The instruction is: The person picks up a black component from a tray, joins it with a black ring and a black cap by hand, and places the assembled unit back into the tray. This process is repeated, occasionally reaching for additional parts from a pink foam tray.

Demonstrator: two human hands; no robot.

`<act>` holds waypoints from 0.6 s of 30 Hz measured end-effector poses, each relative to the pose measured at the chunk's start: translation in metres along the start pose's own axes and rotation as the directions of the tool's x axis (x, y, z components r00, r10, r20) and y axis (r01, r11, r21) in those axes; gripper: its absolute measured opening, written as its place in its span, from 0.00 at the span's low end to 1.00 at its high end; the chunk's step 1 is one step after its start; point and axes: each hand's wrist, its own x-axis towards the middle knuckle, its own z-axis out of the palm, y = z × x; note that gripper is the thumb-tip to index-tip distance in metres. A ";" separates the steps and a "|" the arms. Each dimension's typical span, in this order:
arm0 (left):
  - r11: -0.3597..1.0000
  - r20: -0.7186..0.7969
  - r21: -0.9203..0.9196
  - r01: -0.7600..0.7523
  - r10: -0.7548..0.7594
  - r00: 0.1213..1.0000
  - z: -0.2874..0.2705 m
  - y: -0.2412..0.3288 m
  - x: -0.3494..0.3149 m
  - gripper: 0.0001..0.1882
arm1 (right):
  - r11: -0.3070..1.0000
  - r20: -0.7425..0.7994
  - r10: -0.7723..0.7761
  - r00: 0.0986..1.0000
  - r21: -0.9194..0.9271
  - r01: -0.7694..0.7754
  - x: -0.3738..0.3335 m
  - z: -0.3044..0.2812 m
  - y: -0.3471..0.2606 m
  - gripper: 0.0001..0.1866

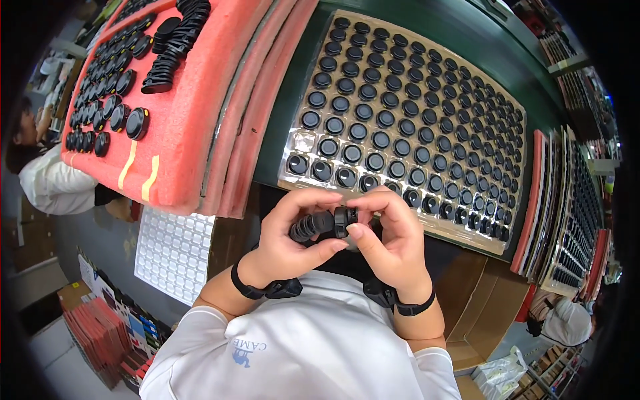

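In front of my chest, my left hand (283, 233) curls round a short stack of thin black round pieces (311, 227), closed on it. My right hand (399, 243) pinches a black ring-shaped part (343, 220) between thumb and fingers, right at the stack's end; whether the two are joined I cannot tell. Just beyond my hands lies a tray (490, 245) with rows of black round lens-like parts (381, 140). One pocket near its left edge holds no black part.
At the left, a pink foam block (180, 133) carries black round parts and a curved row of stacked black discs (175, 50). A white pocketed tray (172, 250) sits below it. More stacked trays (570, 220) stand at the right, above a cardboard box (483, 307). Other people (57, 177) are at both sides.
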 end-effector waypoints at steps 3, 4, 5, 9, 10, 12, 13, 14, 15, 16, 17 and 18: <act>0.983 0.069 0.038 -0.177 0.174 0.982 0.002 -0.005 0.001 0.23 | 0.997 -0.079 -0.015 0.997 0.080 0.022 -0.006 0.003 -0.003 0.15; 0.983 0.073 0.040 -0.177 0.174 0.982 0.003 -0.004 0.000 0.23 | 0.996 -0.082 -0.017 0.997 0.083 0.024 -0.007 0.004 -0.002 0.15; 0.990 0.072 0.019 -0.142 0.141 0.987 0.005 -0.003 0.000 0.22 | 0.996 -0.087 -0.008 0.996 0.086 0.016 -0.009 0.005 0.000 0.13; 0.992 0.074 -0.127 -0.002 0.012 0.997 0.008 -0.006 -0.001 0.21 | 0.952 -0.103 0.054 0.993 0.306 -0.020 -0.010 0.006 0.003 0.09; 0.971 0.076 -0.230 0.066 -0.050 0.996 0.008 -0.008 0.001 0.21 | 0.864 -0.095 0.098 0.991 0.503 -0.037 -0.008 0.006 0.002 0.08; 0.935 0.089 -0.329 0.135 -0.112 0.990 0.008 -0.009 0.002 0.20 | 0.734 -0.082 0.138 0.987 0.677 -0.047 -0.007 0.005 0.004 0.08; 0.924 0.097 -0.352 0.147 -0.121 0.988 0.009 -0.008 0.002 0.21 | 0.702 -0.060 0.137 0.989 0.710 -0.055 -0.007 0.003 0.007 0.09; 0.913 0.105 -0.374 0.160 -0.129 0.986 0.010 -0.006 0.003 0.21 | 0.669 -0.038 0.135 0.990 0.740 -0.063 -0.008 0.002 0.010 0.10; 0.902 0.112 -0.396 0.171 -0.138 0.984 0.011 -0.005 0.004 0.21 | 0.634 -0.013 0.132 0.991 0.770 -0.074 -0.008 0.002 0.012 0.11; 0.902 0.113 -0.396 0.173 -0.139 0.984 0.012 -0.006 0.004 0.21 | 0.633 -0.014 0.132 0.991 0.770 -0.073 -0.009 0.002 0.012 0.11; 0.919 0.101 -0.364 0.151 -0.123 0.987 0.012 -0.008 0.004 0.21 | 0.654 -0.028 0.135 0.990 0.753 -0.068 -0.009 0.002 0.012 0.11; 0.935 0.089 -0.331 0.130 -0.106 0.990 0.012 -0.009 0.004 0.21 | 0.674 -0.041 0.138 0.990 0.736 -0.063 -0.009 0.002 0.012 0.11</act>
